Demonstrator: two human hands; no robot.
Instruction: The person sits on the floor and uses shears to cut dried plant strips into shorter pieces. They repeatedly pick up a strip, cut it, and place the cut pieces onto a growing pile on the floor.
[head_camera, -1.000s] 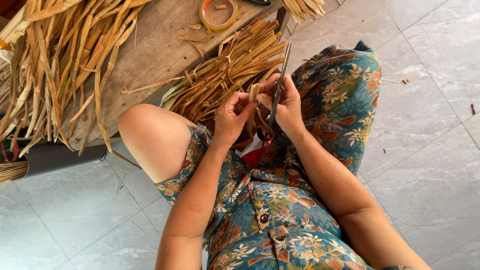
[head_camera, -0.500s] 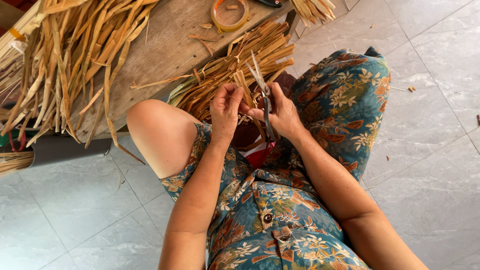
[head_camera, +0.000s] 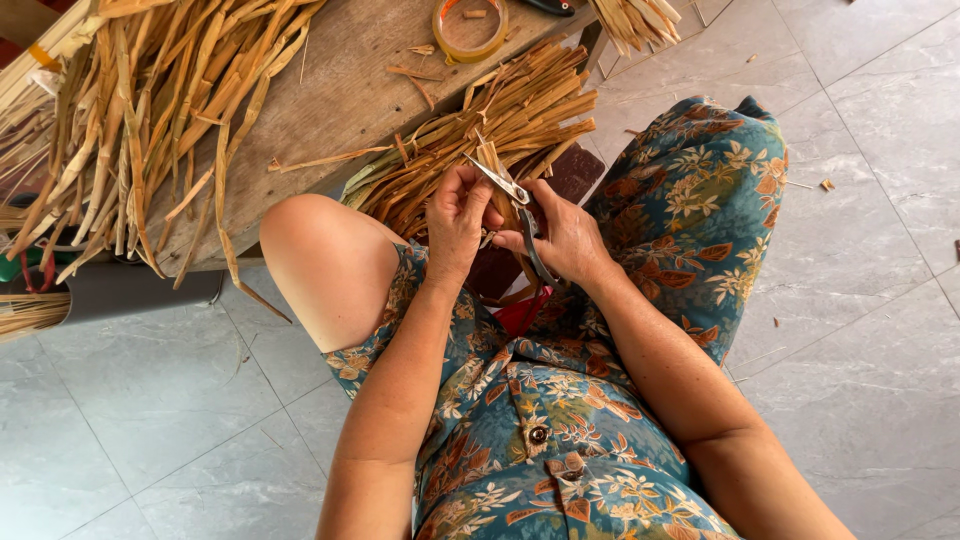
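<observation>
My left hand (head_camera: 457, 222) pinches a tan dried leaf strip (head_camera: 492, 158) over my lap. My right hand (head_camera: 565, 238) grips a pair of dark-handled scissors (head_camera: 508, 190), whose metal blades point up-left and lie across the strip near my left fingertips. The two hands are close together, almost touching. A bundle of similar dried strips (head_camera: 480, 125) lies just beyond my hands, resting across my knee and the bench edge.
A wooden bench (head_camera: 340, 95) runs across the top, with a big heap of pale dried leaves (head_camera: 140, 110) on its left and a tape roll (head_camera: 470, 25) at the top. The floor is grey tile (head_camera: 870, 200) with small scraps.
The scissors have swung from upright to lying across the strip, blades pointing up-left. Both hands have stayed together over my lap and the view has shifted slightly.
</observation>
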